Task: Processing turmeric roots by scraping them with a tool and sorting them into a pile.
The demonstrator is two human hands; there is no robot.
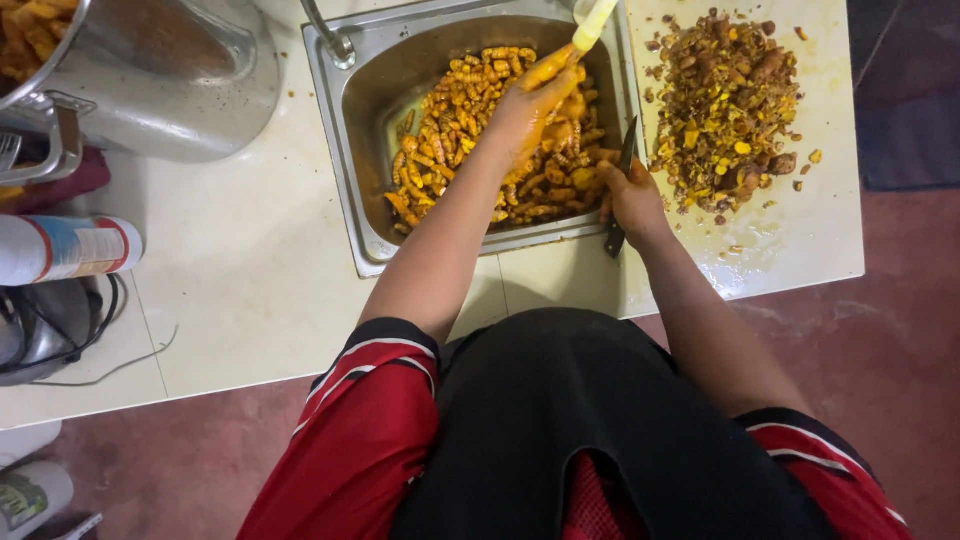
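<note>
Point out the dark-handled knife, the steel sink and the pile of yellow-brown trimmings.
Dark-handled knife [622, 185]: head view, mid-blade above the right hand.
Steel sink [340, 140]: head view, left wall.
Pile of yellow-brown trimmings [725, 105]: head view, pile centre.

**Counter and Its Load**

Pale counter [250, 270] over a reddish floor [900, 300], with a steel sink [330, 110] set in. Big steel pot [170, 90] at far left, beside a red cloth [70, 180]. White can [60, 248] lying sideways at left edge. Heap of brown-yellow scraps [725, 105] right of sink.

Pot [150, 80] – top cut off; knife [622, 190] partly hidden
</note>
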